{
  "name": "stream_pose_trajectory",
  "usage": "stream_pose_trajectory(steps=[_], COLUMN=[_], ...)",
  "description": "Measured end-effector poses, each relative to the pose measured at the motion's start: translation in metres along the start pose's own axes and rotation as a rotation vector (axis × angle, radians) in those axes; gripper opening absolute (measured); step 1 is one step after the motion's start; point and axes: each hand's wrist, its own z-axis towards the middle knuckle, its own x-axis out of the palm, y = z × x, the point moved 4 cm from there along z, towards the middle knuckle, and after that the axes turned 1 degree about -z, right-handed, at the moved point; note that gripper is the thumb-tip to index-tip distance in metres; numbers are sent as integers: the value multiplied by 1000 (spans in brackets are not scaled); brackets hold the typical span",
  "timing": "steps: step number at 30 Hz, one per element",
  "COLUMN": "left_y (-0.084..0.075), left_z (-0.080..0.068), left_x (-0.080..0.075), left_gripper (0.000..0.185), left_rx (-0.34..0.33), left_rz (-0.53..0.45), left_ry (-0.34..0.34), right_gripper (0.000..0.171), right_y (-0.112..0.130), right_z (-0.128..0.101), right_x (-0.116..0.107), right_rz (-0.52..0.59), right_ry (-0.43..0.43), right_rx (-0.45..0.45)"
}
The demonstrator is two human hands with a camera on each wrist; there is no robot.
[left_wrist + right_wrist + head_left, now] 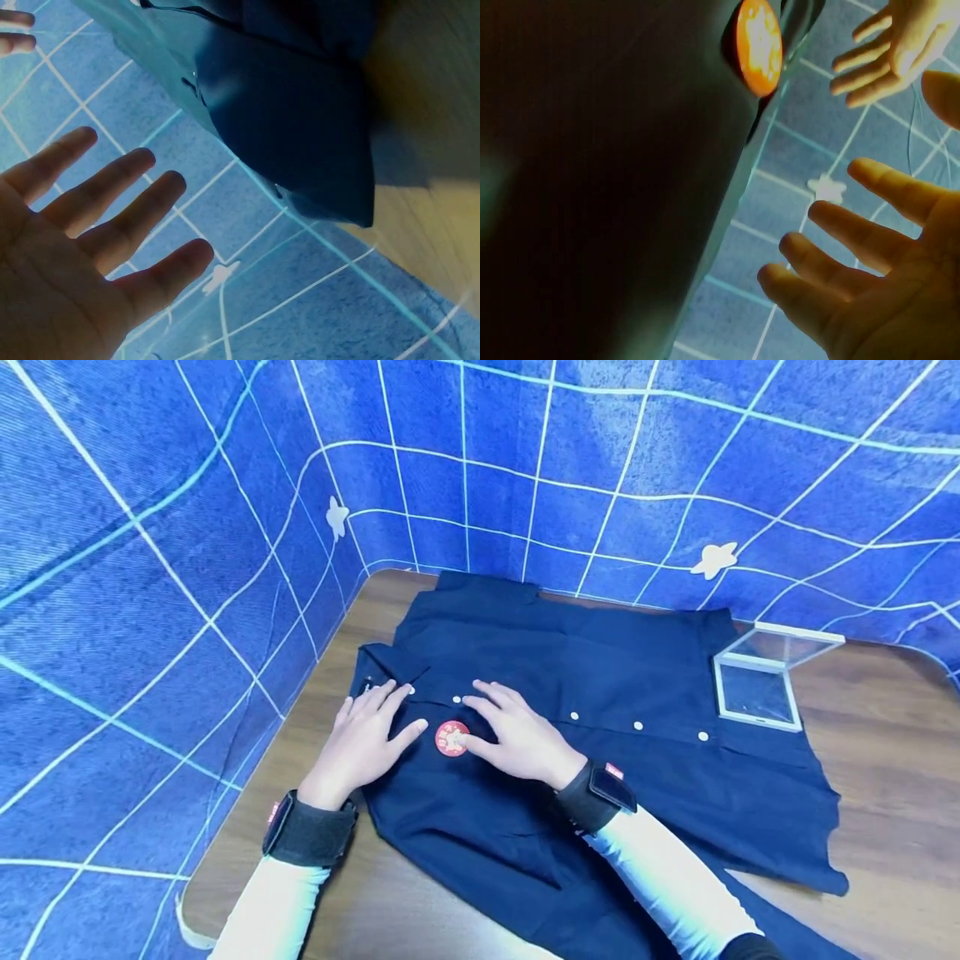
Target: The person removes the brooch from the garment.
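A navy blue button-up shirt [480, 810] with white buttons lies spread over the table. A round red badge [446, 733] with a pale figure sits on it between the two hands. My left hand [362, 745] is held over the collar end with its fingers spread, holding nothing. Just right of the badge is my right hand [525, 739], its fingers also extended and its thumb overlapping the badge's edge in the head view. Both wrist views show a gap between each palm and the cloth; the left [90, 247] and right hand [885, 270] grip nothing.
On the shirt's right part stands a shallow clear-topped case [757, 721] with a white frame, its lid raised. The wooden table [892, 752] shows around the cloth. A blue curtain [570, 460] with white lines and stars hangs behind and to the left.
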Motion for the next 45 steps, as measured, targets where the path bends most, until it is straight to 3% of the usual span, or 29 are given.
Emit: stream_pose_trajectory(steps=[8, 13, 22, 30, 39, 45], left_y=[-5, -9, -19, -24, -28, -30], left_z=[-2, 3, 7, 10, 11, 14], left_x=[12, 16, 32, 38, 42, 43], left_gripper=[48, 34, 29, 34, 30, 29], left_rx=[81, 149, 232, 262, 299, 271], left_rz=[36, 73, 102, 134, 138, 142], left_ry=[-19, -55, -3, -5, -18, 39], right_gripper=[47, 39, 35, 31, 24, 21], right_y=[11, 14, 9, 11, 11, 8], right_z=[8, 15, 22, 25, 26, 27], right_x=[22, 31, 35, 34, 37, 37], right_rz=[-73, -183, -292, -338, -310, -335], right_ry=[17, 1, -15, -14, 34, 70], right_rx=[-69, -130, -150, -182, -214, -194])
